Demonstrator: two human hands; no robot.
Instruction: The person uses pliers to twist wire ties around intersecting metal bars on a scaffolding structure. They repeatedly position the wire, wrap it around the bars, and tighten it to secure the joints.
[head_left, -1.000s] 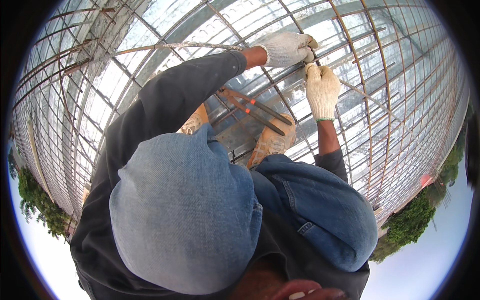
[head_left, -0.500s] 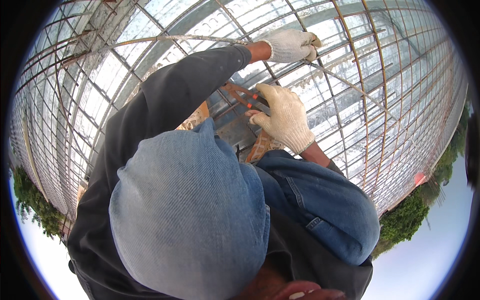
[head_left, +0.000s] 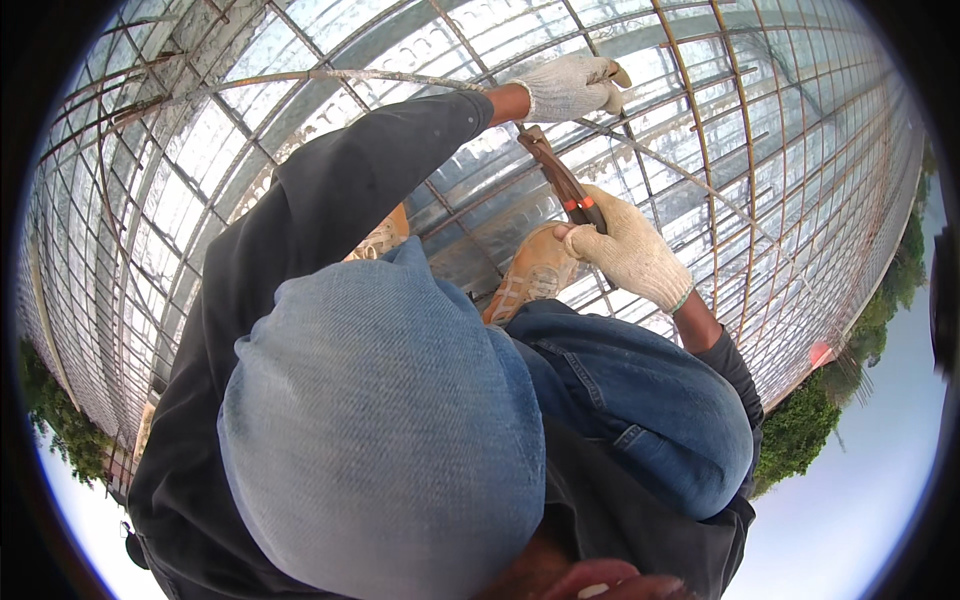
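Note:
My right hand, in a pale knitted work glove, is wrapped around the handles of rusty-looking pincers with orange bands on the grips. The handles are close together, and the jaw end points up and left, just below my left wrist. Farther out, my left hand, gloved too, reaches across over the steel mesh. Its fingers are curled together beside a crossing of bars. Whatever lies between those fingertips is hidden or too thin to name.
Beneath the mesh lies shiny ribbed metal decking. My tan shoe is planted between my knees, and the other shoe shows partly behind my left arm. A long bent bar crosses the mesh at the upper left. Trees stand beyond the right edge.
My right hand has moved right, and the pincers have swung from pointing left to pointing up. Their spread handles have come together. My left hand has shifted only slightly left.

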